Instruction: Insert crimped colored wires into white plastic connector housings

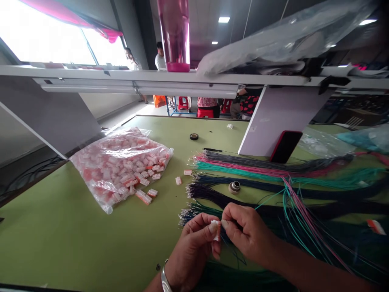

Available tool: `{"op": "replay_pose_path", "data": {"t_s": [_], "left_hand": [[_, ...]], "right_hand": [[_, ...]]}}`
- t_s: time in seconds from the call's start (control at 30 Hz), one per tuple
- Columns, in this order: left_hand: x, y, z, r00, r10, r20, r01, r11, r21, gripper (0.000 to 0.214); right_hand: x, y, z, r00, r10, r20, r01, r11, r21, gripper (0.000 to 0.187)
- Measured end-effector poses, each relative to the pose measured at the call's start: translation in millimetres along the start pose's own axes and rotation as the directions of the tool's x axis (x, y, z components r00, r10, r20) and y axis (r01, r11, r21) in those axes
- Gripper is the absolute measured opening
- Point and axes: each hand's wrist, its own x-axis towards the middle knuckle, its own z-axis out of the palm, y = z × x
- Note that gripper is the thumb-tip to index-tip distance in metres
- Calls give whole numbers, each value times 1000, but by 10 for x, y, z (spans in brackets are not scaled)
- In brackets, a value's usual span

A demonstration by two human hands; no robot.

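Note:
My left hand (pixel 190 249) pinches a small white and red plastic connector (pixel 216 229) between thumb and fingers, low in the middle of the view. My right hand (pixel 244 229) is closed right beside it, fingertips at the connector, pinching a thin dark wire that I can barely make out. Both hands hover over bundles of wires (pixel 273 182) in black, pink, teal and dark blue laid across the green table (pixel 60 235). An open clear bag of connectors (pixel 118 162) lies to the left, with several loose connectors (pixel 146 195) spilled near its mouth.
A small metal ring part (pixel 234 187) sits among the wires and a tape roll (pixel 193 136) lies farther back. A phone (pixel 285 146) leans on a white shelf support. An overhead shelf (pixel 121 75) carries a pink bottle (pixel 174 36) and plastic bags. People stand in the background.

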Motion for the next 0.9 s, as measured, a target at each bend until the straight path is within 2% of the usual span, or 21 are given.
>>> {"op": "replay_pose_path", "data": {"t_s": [0.13,0.23,0.3,0.33,0.37,0.47,0.6,0.7,0.8,0.9], "left_hand": [[16,130,130,999,7,46,-4,998,-70,14],[127,253,178,995,33,90,-28,998,-55,15],[245,304,156,993,63,98,-59,997,-43,15],[310,314,130,992,81,94,-77,996,-45,15],[373,313,95,992,95,88,-91,995,-52,16],[522,269,-34,992,107,72,-102,993,-67,16],[582,231,-172,995,80,65,-75,995,-64,19],[564,253,-209,996,78,52,-76,996,-44,19],[547,275,-204,996,73,44,-72,997,-23,19],[542,275,-194,997,66,44,-66,998,-19,19]], "right_hand": [[60,-83,-162,998,-13,-56,15,999,35,19],[217,-42,-386,998,-35,-57,33,999,-35,15],[400,92,-575,998,-5,-62,-6,982,-186,16],[510,190,-671,993,25,-112,-58,950,-306,20],[627,304,-762,983,67,-170,-141,873,-467,23],[973,680,-958,970,131,-203,-229,766,-600,19],[1314,1097,-976,966,230,-121,-245,655,-715,21],[1453,1292,-911,958,278,-75,-233,595,-769,27],[1500,1396,-897,958,286,-30,-197,575,-794,28],[1480,1429,-963,967,255,-16,-169,593,-788,29]]}}
